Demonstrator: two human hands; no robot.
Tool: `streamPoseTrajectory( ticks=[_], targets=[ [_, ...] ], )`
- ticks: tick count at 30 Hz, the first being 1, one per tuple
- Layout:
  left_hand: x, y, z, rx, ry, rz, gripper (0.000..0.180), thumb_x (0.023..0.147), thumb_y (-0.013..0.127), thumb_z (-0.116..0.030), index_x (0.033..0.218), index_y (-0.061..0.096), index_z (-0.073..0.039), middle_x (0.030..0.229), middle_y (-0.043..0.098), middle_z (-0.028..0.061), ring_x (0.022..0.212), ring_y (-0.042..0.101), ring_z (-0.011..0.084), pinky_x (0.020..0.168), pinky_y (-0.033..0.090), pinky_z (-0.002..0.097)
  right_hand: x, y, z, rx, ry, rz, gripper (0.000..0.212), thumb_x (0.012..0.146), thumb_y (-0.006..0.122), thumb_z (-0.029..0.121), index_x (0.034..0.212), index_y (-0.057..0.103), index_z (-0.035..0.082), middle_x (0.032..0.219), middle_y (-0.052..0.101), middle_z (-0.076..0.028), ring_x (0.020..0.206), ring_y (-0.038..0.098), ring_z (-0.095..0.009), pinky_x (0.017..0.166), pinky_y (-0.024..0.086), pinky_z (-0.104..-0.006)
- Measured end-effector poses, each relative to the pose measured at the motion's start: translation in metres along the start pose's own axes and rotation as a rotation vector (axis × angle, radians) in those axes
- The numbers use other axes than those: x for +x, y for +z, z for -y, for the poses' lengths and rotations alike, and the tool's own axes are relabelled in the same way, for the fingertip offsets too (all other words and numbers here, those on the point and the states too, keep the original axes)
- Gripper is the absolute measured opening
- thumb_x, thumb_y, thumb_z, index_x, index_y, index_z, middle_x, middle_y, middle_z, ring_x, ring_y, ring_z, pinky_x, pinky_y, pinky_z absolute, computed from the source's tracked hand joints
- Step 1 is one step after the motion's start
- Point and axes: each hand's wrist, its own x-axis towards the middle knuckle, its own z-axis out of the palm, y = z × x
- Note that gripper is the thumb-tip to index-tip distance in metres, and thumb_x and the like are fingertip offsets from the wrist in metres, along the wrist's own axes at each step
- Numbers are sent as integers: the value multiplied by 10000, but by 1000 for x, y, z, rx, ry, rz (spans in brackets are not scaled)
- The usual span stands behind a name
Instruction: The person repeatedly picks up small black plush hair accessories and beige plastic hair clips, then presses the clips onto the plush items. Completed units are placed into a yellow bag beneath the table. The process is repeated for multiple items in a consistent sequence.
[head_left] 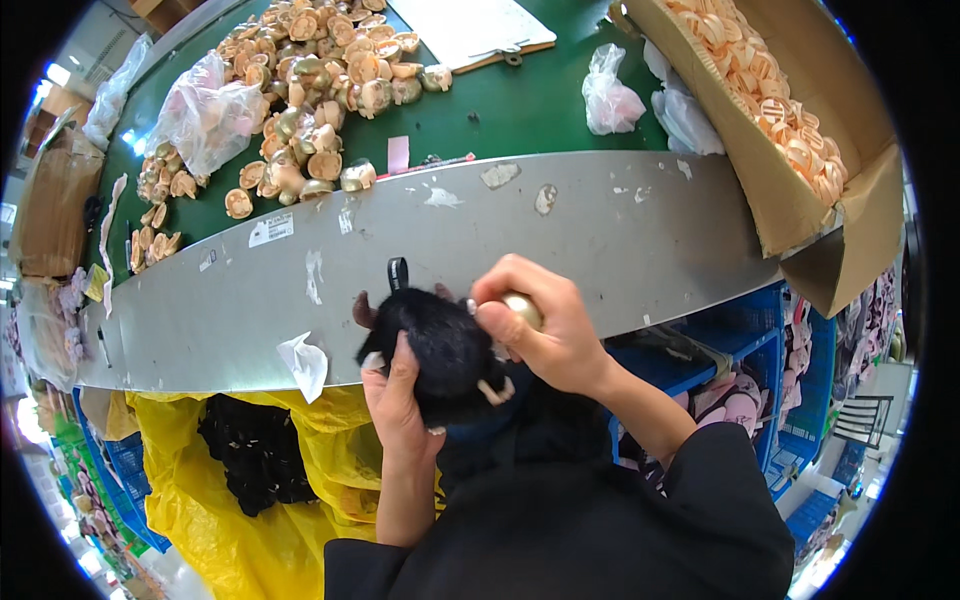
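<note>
My left hand [396, 402] is closed around the lower left side of a black furry plush toy [437, 338]. The toy has small brown horn-like or ear-like bits, a black loop at its top and pale pieces at its lower right edge. At the toy's right side, my right hand [548, 332] grips a shiny gold rounded piece [523, 309] between thumb and fingers. Those fingertips are close against the fur; whether they touch it I cannot tell. Both hands are above the near edge of the grey metal table border [600, 215].
Many peach and gold half-shells [340, 60] lie heaped on the green surface [500, 118], near a clipboard [470, 30] and plastic bags [612, 92]. A cardboard box [790, 215] of peach parts stands right. Below are a yellow bag [180, 470] and blue crates [745, 345].
</note>
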Motion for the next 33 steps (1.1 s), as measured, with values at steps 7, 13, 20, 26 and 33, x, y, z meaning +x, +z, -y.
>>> streamPoseTrajectory(
  ticks=[7,13,20,26,33],
  targets=[
    [-8,3,3,-59,-18,-8,465,1097,451,-303,1467,433,-21,1402,552,177,1293,563,278,1109,449,418,-5,9,12,264,160,82,262,946,740,241,920,610,15,785,517,27,737,461,-37,642,400,-217],
    [-20,1,-8,143,81,238,664,984,644,-409,1405,484,78,1434,544,152,1335,523,259,1149,381,415,-6,21,16,-34,-47,-128,221,923,720,159,841,607,-12,742,562,-67,662,493,-110,600,418,-270],
    [-24,4,0,158,-20,50,615,823,817,-94,1354,520,-8,1267,631,90,1189,599,233,1083,425,365,-16,5,23,406,251,137,214,965,719,204,877,616,39,711,553,44,539,493,-1,466,371,-183],
    [-30,-6,4,-24,-194,117,587,861,793,-164,1349,524,19,1253,639,137,1143,636,258,1038,494,384,-18,-10,19,395,253,197,224,954,739,212,891,618,34,726,569,35,578,511,-10,505,399,-190],
    [-29,-16,8,-115,-332,198,626,819,832,-154,1335,531,36,1107,698,145,1011,697,259,923,578,366,-17,-10,10,393,187,213,188,964,719,162,907,609,22,769,584,10,694,544,-51,634,443,-217]
  ],
)
